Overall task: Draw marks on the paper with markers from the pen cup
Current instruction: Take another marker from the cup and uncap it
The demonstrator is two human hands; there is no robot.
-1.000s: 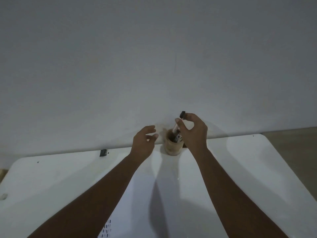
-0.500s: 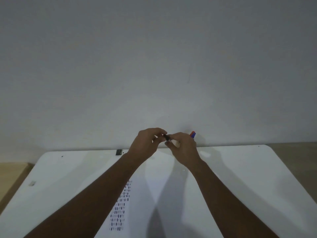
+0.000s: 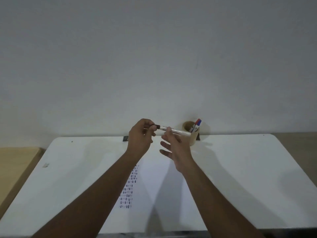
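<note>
While my L hand [image 3: 139, 137] pinches the marker's [image 3: 173, 130] dark cap end, my R hand [image 3: 175, 145] grips the white barrel btwn thumb & forefinger, other fingers splayed. Marker's held level above the paper [image 3: 154, 177], just left of the pen cup [image 3: 192, 134].

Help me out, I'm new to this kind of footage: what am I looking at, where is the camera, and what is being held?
There is no machine here. A camera worn on the person's head looks forward and down, so both bare arms reach in from below. The left hand pinches the dark cap end of a white marker; the right hand steadies its barrel with thumb and forefinger, other fingers spread. They look set to uncap it. On the white table lies a sheet of paper with rows of short dark marks. By the wall stands a wooden pen cup with another marker, capped red and blue.
</note>
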